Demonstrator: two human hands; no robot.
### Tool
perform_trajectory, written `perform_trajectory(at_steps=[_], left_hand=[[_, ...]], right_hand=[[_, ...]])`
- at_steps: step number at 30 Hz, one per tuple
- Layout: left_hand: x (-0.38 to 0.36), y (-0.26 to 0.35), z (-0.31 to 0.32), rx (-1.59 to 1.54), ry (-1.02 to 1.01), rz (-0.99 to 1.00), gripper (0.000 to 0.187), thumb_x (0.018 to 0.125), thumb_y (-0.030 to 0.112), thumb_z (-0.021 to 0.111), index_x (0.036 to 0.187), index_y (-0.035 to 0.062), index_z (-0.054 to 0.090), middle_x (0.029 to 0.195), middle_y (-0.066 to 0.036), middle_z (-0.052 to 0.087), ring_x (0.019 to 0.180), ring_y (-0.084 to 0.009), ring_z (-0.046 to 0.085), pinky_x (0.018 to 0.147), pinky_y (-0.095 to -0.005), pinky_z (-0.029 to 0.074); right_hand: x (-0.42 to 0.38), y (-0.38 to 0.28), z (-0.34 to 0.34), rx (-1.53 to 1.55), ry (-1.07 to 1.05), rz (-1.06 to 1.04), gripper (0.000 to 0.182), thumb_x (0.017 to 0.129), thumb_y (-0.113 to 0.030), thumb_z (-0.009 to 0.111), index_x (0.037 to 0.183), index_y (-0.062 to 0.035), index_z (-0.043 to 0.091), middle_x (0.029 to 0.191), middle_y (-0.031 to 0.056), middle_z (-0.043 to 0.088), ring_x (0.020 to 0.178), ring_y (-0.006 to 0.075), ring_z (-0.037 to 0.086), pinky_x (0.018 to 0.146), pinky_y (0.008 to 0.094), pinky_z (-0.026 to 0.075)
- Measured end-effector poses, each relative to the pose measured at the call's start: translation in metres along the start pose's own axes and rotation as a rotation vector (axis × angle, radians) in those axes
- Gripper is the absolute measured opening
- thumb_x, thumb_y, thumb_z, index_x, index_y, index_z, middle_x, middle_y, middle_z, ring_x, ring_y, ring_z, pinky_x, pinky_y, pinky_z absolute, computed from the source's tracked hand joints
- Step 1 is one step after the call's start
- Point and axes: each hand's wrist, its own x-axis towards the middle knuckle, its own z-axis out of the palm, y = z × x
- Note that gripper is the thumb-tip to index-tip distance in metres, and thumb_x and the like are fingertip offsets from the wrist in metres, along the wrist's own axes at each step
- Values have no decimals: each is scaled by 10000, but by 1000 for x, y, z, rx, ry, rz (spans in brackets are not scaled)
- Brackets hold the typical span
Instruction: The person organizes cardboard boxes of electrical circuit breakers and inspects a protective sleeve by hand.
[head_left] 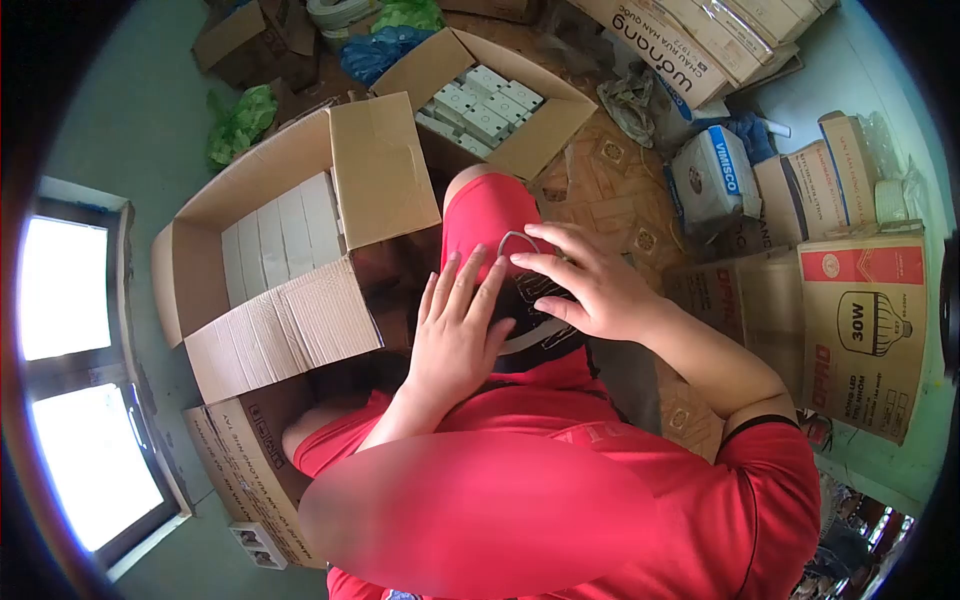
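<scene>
Left hand (452, 328): lying open, perhaps steadying the wire loop (516, 234)
Right hand (603, 290): curving fingers against it, grip unclear

Your shirt (640, 490) is bright red, with thin black piping along the sleeve, and your shorts (485, 215) are the same red, with a black panel marked in pale print. The thin loop (518, 235) you have is grey. To your left, the open carton (275, 335) is tan-brown and the packs (280, 235) in it are off-white. Ahead of you, the floor (600, 150) is mottled orange-brown, patterned with small, pale-edged square motifs. Your bulb carton (865, 330) is light brown, printed in black under a red band. You also have bright green plastic (243, 125), a deep blue bag (383, 55) and pale green walls (90, 150).
</scene>
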Motion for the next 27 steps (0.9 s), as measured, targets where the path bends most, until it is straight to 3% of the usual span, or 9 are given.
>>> perform_trajectory(at_steps=[3, 8, 12, 15, 16, 17, 19, 22, 27], left_hand=[[-5, -29, 20, -207, 41, 15, 589, 901, 164, 673, 1459, 91, 498, 1505, -181, 437, 1357, -398, 441, 1123, -467, 391], [-13, -48, 11, -633, -28, -376, 320, 827, 118, 791, 1105, -5, 688, 1086, -147, 694, 873, -250, 679, 799, -353, 534], [-11, -60, 6, -727, -128, -475, 312, 803, 131, 815, 1065, 3, 705, 963, -123, 696, 865, -213, 660, 748, -310, 502], [-14, -67, 13, -661, 11, -288, 299, 797, 122, 812, 1043, -4, 698, 1001, -141, 689, 876, -229, 665, 764, -324, 514], [-12, -64, 8, -705, 11, -271, 270, 778, 113, 807, 1005, 9, 705, 1049, -175, 689, 975, -350, 669, 867, -384, 526], [-12, -60, 1, -667, 2, -229, 254, 785, 93, 790, 987, 4, 664, 1060, -181, 685, 999, -366, 662, 887, -406, 524], [-12, -64, 1, -719, 144, 84, 242, 829, 60, 752, 1001, -3, 594, 1130, -161, 687, 922, -240, 657, 867, -365, 518], [-20, -62, -19, -1055, -81, 15, 222, 856, 40, 699, 971, 14, 512, 1169, -172, 693, 889, -157, 587, 820, -332, 496], [-31, -54, -81, -961, 40, -53, 216, 842, 23, 673, 947, 25, 485, 871, -139, 655, 745, -173, 585, 724, -311, 491]], right_hand=[[-13, 12, 14, 112, -121, 125, 535, 844, -210, 770, 1333, -121, 569, 1360, 125, 525, 1185, 341, 570, 960, 443, 494], [-21, 32, 19, 663, -180, 446, 350, 882, -198, 784, 1139, -35, 609, 1027, 68, 675, 945, 144, 636, 874, 310, 494], [-13, 56, 7, 669, -469, 512, 284, 879, -234, 796, 976, -14, 645, 887, 36, 662, 911, 115, 605, 834, 301, 487], [-3, 57, -1, 524, -454, 308, 314, 849, -251, 815, 961, -21, 633, 892, 63, 660, 842, 166, 601, 795, 324, 484], [3, 55, -8, 483, -514, 301, 305, 831, -235, 821, 951, -25, 636, 872, 69, 651, 814, 185, 596, 780, 329, 484], [7, 53, -13, 560, -575, 356, 276, 834, -216, 810, 945, -24, 645, 866, 66, 661, 803, 176, 604, 775, 328, 491], [24, 41, -30, 585, -658, 357, 255, 818, -181, 811, 944, -23, 655, 884, 75, 687, 814, 176, 637, 779, 326, 501], [52, 31, -46, 542, -585, 215, 247, 799, -138, 813, 956, -23, 661, 911, 82, 711, 844, 181, 674, 800, 323, 510], [119, 4, -53, 270, -336, -127, 283, 681, -13, 766, 939, -28, 649, 1002, 99, 678, 1005, 291, 654, 888, 384, 512]])
